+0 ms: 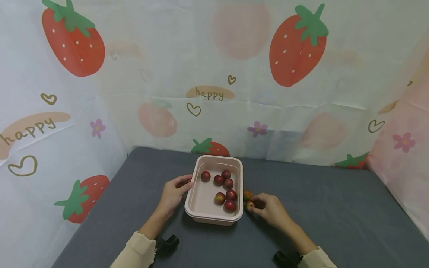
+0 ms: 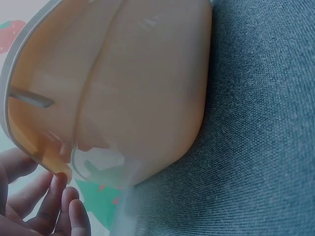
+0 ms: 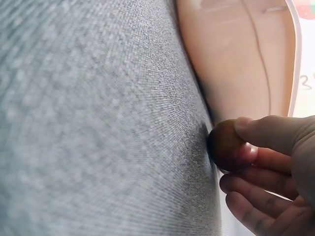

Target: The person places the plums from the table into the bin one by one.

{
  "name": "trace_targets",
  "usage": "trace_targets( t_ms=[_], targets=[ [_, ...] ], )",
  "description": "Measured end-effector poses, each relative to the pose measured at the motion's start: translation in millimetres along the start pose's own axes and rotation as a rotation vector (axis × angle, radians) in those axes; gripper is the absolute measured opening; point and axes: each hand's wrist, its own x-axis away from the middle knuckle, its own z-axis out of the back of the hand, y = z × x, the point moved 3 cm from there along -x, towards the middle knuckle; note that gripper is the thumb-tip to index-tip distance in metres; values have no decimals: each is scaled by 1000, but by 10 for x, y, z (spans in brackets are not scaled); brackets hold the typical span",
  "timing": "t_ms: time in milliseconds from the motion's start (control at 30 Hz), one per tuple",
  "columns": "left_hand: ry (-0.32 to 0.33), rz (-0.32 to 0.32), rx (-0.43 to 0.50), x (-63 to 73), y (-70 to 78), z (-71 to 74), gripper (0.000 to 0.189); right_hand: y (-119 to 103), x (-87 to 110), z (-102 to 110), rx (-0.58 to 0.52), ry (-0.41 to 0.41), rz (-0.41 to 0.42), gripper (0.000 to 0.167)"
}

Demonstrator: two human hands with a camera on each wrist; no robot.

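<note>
A pale pink plastic box [image 1: 207, 214] stands on the grey cloth with several dark red plums [image 1: 230, 206] in it. At its left rim, my left hand [image 1: 172, 193] pinches the edge, with fingertips [image 2: 60, 178] against the outer wall under the rim. My right hand [image 1: 271, 210] is low beside the box's right wall. Between thumb and fingers it pinches a reddish-green plum [image 3: 229, 145], close to the cloth. Another plum [image 1: 247, 195], orange-green, lies just beyond it along the same wall.
Grey cloth [image 1: 318, 208] covers the table. A white curtain [image 1: 161, 70] printed with strawberries, hearts and flowers hangs behind and along both sides. Black straps with camera mounts [image 1: 169, 242] sit at both wrists, below cream sleeves.
</note>
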Motion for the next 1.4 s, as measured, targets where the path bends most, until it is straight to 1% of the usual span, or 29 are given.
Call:
trace_targets(
  t_ms=[400,633,867,1100,1267,1400],
  targets=[
    [-18,5,35,39,-59,-13,35,-16,67,-57,19,2,19,19],
    [-23,9,27,52,-90,-33,35,17,103,-81,19,-9,17,21],
    [-30,16,14,77,-114,-36,34,8,133,-98,17,-28,-4,20],
    [-22,15,8,44,-71,25,35,-33,56,-91,38,-10,69,19],
    [-38,5,11,-2,-23,25,37,-21,6,-59,47,-1,57,21],
    [-37,-2,11,-27,1,2,37,-4,-2,-26,45,6,54,22]
  ],
)
